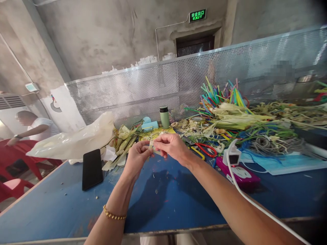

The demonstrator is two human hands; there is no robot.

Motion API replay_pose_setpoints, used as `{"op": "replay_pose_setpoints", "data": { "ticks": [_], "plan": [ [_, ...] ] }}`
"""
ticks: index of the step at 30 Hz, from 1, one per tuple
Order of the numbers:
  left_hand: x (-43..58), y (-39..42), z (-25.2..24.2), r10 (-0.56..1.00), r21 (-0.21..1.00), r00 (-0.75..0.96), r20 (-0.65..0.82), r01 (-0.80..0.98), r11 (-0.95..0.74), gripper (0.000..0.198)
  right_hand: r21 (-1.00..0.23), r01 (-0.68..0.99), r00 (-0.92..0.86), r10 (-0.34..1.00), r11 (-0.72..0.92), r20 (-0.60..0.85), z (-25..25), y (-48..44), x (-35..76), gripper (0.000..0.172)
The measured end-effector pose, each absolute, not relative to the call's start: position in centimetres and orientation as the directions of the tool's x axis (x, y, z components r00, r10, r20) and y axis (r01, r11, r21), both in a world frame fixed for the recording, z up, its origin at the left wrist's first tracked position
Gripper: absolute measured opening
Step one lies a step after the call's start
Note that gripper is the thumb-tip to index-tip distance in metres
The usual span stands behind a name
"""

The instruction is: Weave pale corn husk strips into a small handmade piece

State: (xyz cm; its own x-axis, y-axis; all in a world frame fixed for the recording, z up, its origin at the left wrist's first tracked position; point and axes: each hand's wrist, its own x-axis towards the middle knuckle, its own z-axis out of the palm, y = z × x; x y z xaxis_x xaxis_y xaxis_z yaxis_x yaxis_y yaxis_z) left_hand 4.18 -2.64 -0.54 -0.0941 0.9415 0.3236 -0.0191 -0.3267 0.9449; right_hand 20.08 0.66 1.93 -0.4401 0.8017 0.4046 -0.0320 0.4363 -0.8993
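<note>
**Both hands pinch one small pale strip**

The left hand (pixel 136 154) and right hand (pixel 171 147) meet above the blue table (pixel 163 200), fingertips closed on a pale leaf strip (pixel 151 146), probably for control; phone (pixel 92 169) lies aside; beyond, the husk pile (pixel 122 143).

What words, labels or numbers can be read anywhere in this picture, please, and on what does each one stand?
"EXIT": white letters on the green lit sign above the dark doorway; the row of characters over it is too small to read.
Small white wall box at the left: its face is too blurred to read.
White plug adapter and magenta power strip: no legible marking.
Black phone: blank.
</note>
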Motion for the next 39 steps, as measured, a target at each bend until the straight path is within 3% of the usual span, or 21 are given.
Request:
{"op": "replay_pose_setpoints", "data": {
  "ticks": [6, 14, 23, 31, 35, 39],
  "plan": [
    [4.3, -2.7, -0.7, 0.938, 0.936, -0.121, 0.326, -0.098, -0.338, 0.038, -0.866, 0.130, -0.296, 0.852, 0.483, 0.431, 1.0, 1.7, 19.9, 0.020],
    [4.7, -2.7, -0.7, 0.925, 0.927, -0.129, 0.359, -0.070, -0.369, 0.036, -0.844, 0.272, -0.235, 0.883, 0.462, 0.407, 1.0, 1.7, 19.7, 0.018],
    [4.7, -2.8, -0.7, 0.928, 0.934, -0.114, 0.354, -0.008, -0.357, 0.037, -0.846, 0.165, -0.328, 0.837, 0.506, 0.437, 0.9, 1.7, 19.9, 0.020],
    [4.7, -2.8, -0.7, 0.931, 0.937, -0.110, 0.348, 0.012, -0.349, 0.037, -0.830, 0.143, -0.439, 0.786, 0.539, 0.435, 0.5, 2.3, 20.3, 0.033],
    [4.8, -3.0, -0.6, 0.930, 0.938, -0.122, 0.346, 0.019, -0.346, 0.037, -0.842, 0.147, -0.437, 0.797, 0.519, 0.416, 0.7, 2.1, 20.3, 0.026],
    [4.8, -3.2, -0.4, 0.932, 0.935, -0.073, 0.354, 0.037, -0.352, 0.034, -0.892, 0.049, -0.429, 0.816, 0.449, 0.388, 0.7, 1.9, 20.0, 0.024]
  ]
}}
